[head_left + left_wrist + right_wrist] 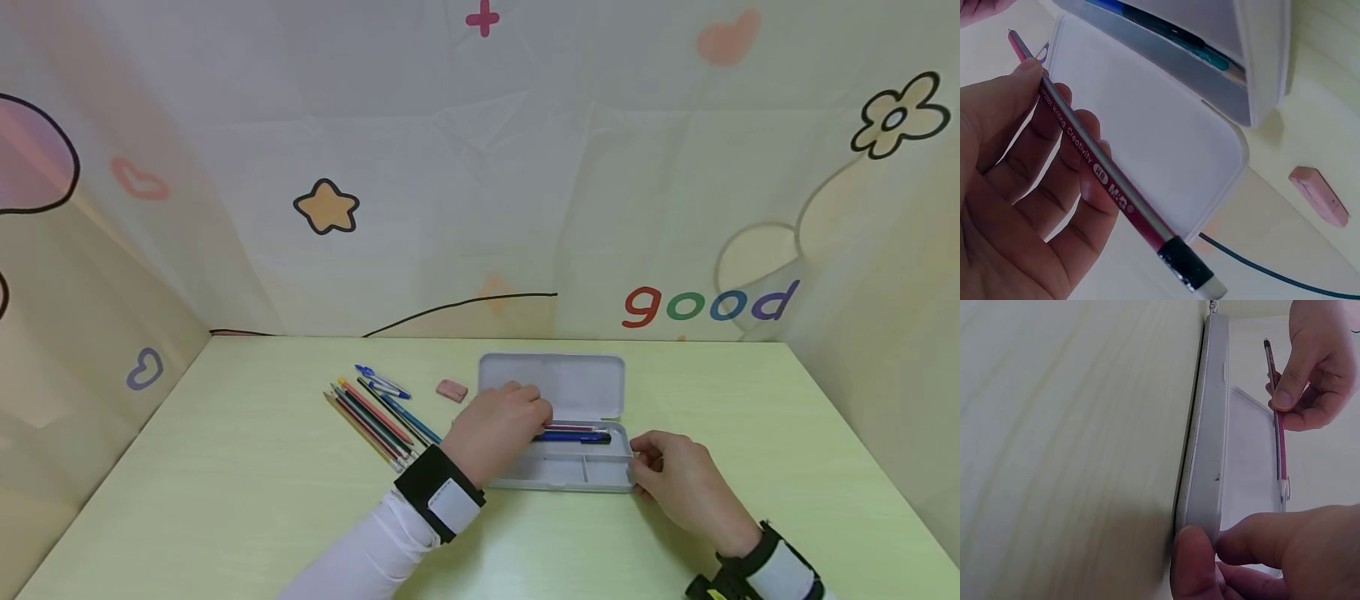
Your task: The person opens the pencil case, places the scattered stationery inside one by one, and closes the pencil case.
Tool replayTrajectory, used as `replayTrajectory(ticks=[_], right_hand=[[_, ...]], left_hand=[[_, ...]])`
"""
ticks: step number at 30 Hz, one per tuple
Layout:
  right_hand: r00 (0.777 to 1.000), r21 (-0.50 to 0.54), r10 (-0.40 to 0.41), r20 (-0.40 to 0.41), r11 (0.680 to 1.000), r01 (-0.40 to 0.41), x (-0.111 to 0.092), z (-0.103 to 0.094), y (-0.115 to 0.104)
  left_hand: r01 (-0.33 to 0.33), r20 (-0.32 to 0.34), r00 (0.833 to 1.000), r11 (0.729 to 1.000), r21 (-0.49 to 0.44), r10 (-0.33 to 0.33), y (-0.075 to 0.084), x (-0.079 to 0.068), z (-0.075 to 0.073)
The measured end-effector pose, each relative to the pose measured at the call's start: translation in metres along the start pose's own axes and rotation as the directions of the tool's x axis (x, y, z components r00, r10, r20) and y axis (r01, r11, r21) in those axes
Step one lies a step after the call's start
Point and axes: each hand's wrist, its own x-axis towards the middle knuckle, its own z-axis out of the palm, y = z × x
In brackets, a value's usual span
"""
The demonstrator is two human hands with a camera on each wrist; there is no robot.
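Note:
My left hand pinches a red and silver pencil between thumb and fingers, above the pencil case. A dark band and a pale eraser tip show at the pencil's end in the left wrist view. The white case lies flat with its lid folded back. Its rear compartment holds a blue pen and other writing tools, partly hidden by my left hand. At the case's right end my right hand grips the edge, and the right wrist view shows its fingertips against the case wall.
Left of the case lies a loose bunch of pencils, partly behind my left wrist. Blue and white pens lie behind them. A pink eraser rests left of the lid. A printed cloth stands behind the table.

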Motion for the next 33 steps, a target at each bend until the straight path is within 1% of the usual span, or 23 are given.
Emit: replayTrajectory(ticks=[6,15,23,26,33], right_hand=[[1.0,-0.006,-0.007,0.002,1.0,0.007,0.001,-0.001,0.001],[1.0,0.004,-0.006,-0.007,1.0,0.006,0.001,0.0,0.0],[1.0,0.016,-0.003,0.001,1.0,0.003,0.001,0.0,-0.001],[1.0,0.015,-0.002,0.001,1.0,0.002,0.001,-0.001,-0.001],[1.0,0.023,-0.002,0.004,1.0,0.002,0.0,-0.001,-0.001]], left_hand=[[0.017,0.014,1.0,1.0,-0.019,-0.017,0.007,0.008,0.006],[0.021,0.034,0.999,1.0,-0.005,-0.021,0.016,0.016,0.016],[0.028,0.063,0.998,1.0,-0.013,-0.027,0.02,0.019,0.022],[0.033,0.075,0.997,0.999,-0.017,-0.032,0.021,0.021,0.026],[0.044,0.077,0.996,0.999,-0.029,-0.042,0.022,0.022,0.033]])
